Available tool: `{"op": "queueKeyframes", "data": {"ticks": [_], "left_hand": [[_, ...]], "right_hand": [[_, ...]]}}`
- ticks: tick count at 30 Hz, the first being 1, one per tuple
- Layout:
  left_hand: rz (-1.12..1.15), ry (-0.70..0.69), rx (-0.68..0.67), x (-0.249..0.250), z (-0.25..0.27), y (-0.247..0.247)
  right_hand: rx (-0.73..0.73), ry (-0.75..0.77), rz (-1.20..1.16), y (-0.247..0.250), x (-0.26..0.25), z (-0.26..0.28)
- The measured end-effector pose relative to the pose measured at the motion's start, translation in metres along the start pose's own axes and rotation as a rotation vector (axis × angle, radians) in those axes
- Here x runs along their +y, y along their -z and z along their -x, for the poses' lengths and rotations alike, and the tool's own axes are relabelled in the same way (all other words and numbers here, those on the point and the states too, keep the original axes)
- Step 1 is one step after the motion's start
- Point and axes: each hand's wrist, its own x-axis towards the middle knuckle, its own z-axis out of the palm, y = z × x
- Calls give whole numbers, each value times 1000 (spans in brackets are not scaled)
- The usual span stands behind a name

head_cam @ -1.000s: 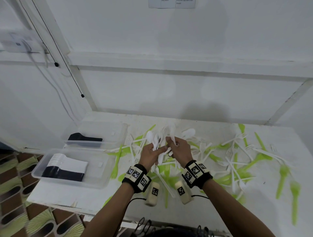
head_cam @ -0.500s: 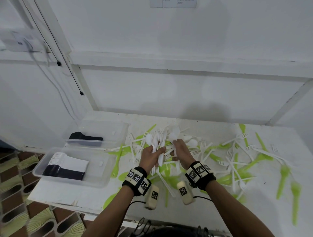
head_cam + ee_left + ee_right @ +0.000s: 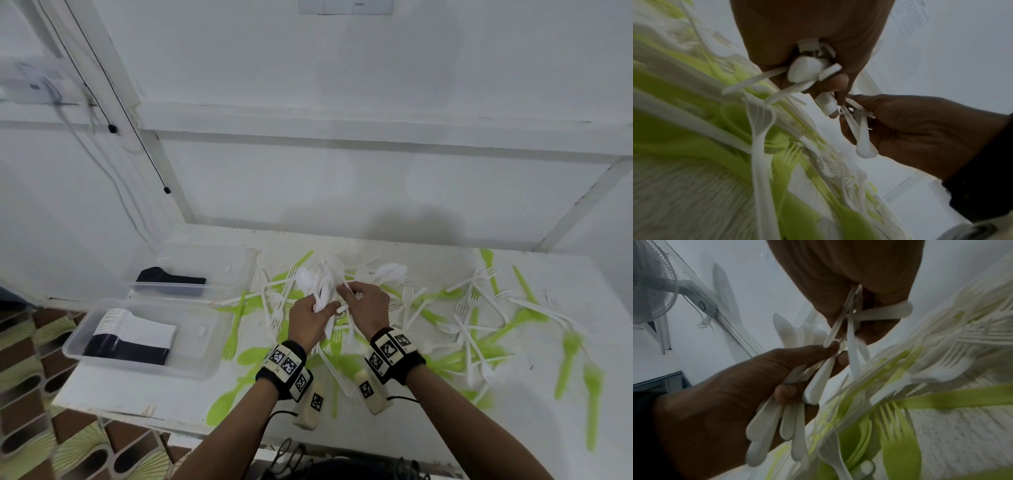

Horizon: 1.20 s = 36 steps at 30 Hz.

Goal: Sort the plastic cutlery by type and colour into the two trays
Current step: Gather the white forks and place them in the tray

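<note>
White and green plastic forks and spoons [image 3: 424, 308] lie scattered across the white table [image 3: 376, 425]. My left hand [image 3: 322, 310] grips a bundle of white spoons [image 3: 317, 282], bowls pointing away from me. In the right wrist view their handles [image 3: 793, 426] fan out below the left hand [image 3: 756, 386]. My right hand [image 3: 352, 296] touches the left and pinches a few more white spoons [image 3: 863, 138] against the bundle. In the left wrist view the handle ends [image 3: 805, 71] poke out of my left fist [image 3: 818, 73].
Two clear trays stand at the table's left. The far tray [image 3: 239, 260] holds black cutlery. The near tray [image 3: 205, 363] holds a white stack and a black stack. Green forks [image 3: 592, 394] lie near the right edge. A fan [image 3: 651, 285] is mounted on the left wall.
Both hands stay together above the pile. My right hand dipped slightly and came back against the left hand's bundle with white spoons in its fingers.
</note>
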Motion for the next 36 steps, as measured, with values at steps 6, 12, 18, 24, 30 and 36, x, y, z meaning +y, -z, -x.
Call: {"op": "queueKeyframes", "data": {"ticks": [6, 12, 18, 24, 30, 36], "left_hand": [[36, 4, -59, 2, 3, 3], [69, -2, -88, 11, 4, 1], [-27, -27, -140, 20, 3, 4], [73, 2, -50, 32, -4, 15], [61, -32, -56, 33, -3, 9], [32, -50, -25, 35, -3, 1]], "right_hand": [[-65, 2, -16, 1, 0, -3], [-89, -3, -88, 3, -2, -3], [-141, -3, -45, 3, -8, -1], [-164, -103, -154, 22, -16, -14], [-204, 68, 63, 17, -12, -9], [-221, 237, 272, 6, -15, 4]]}}
